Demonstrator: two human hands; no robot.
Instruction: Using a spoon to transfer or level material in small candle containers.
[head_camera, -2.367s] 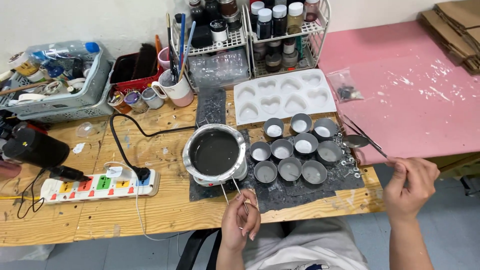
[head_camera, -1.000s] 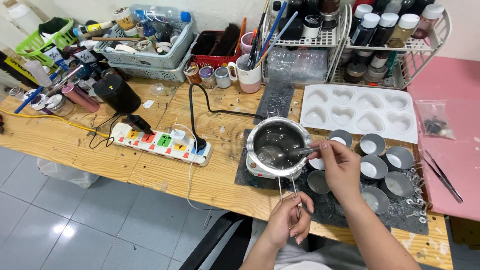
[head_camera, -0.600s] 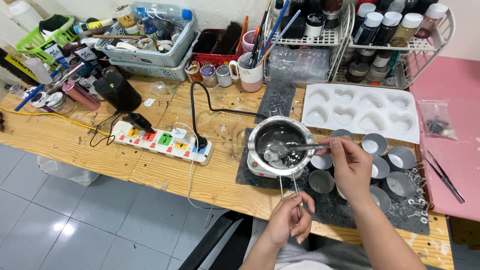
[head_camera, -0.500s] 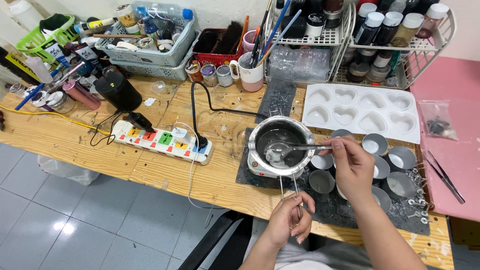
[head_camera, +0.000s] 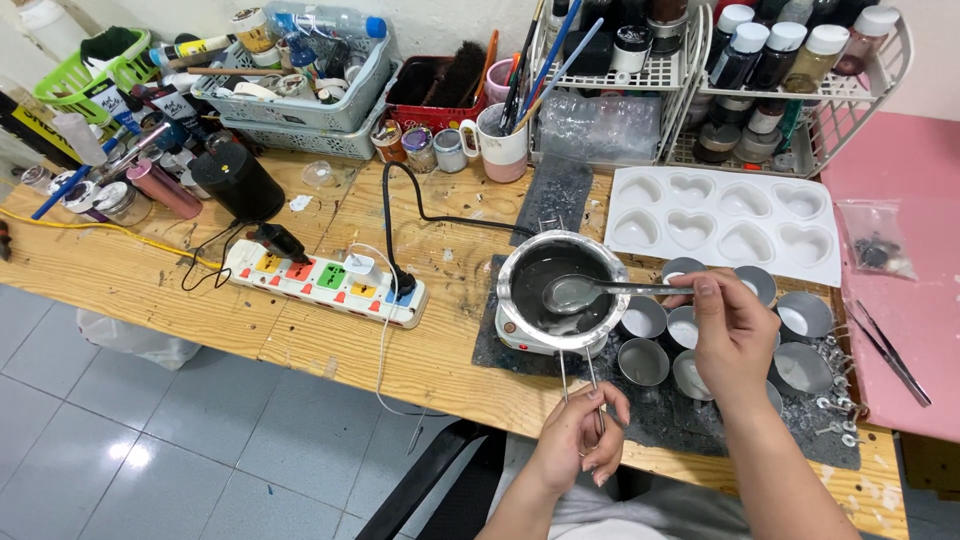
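The right hand (head_camera: 735, 335) pinches a spoon (head_camera: 575, 292) whose bowl sits over the dark pot (head_camera: 558, 285) just left of it, the left hand (head_camera: 580, 440) grips the pot's wire handle (head_camera: 578, 375), and the small tins (head_camera: 690, 340) under the right hand hold wax (several pale, some grey).
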